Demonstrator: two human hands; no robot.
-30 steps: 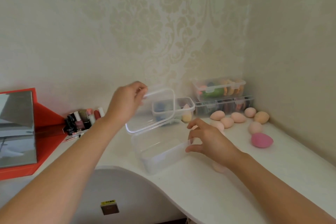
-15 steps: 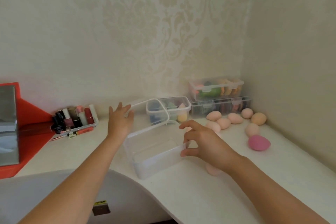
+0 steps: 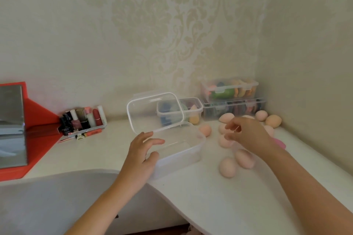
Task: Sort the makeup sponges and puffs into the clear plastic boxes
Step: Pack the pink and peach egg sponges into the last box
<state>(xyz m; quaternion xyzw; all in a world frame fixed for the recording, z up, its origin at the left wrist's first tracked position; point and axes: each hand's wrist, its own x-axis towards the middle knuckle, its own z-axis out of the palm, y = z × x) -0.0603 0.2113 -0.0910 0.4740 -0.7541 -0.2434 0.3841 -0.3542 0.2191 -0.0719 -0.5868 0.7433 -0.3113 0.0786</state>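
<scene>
Right now my left grip [image 3: 142, 155] holds the near-left corner of the empty box [image 3: 177, 147], with fingers over the rim and thumb against the outer wall. I judge that is to keep the light plastic from skating when something drops in. Its lid [image 3: 154, 112] stands tilted on edge just behind it, out of the mouth, so the box is open from above and from my right.

My right grip [image 3: 246, 133] hovers over the loose peach sponges [image 3: 227, 167]. The fingers are slack and half curled, with nothing between them that I can make out, though they are blurred. Two sponges lie near the box's right end and more are scattered back toward the corner. A pink sponge [image 3: 280, 143] is partly hidden behind my wrist.

None of the loose sponges are in the empty box yet. The small box [image 3: 193, 112] behind the lid and the stacked boxes [image 3: 229, 89] in the corner already hold coloured pieces.

Room is best between the box and the sponges, where the worktop [image 3: 210, 196] is bare. The worktop's front edge curves in close under the box's near corner, so I would not pull it toward me. Behind, the propped lid could tip if I knock it.
</scene>
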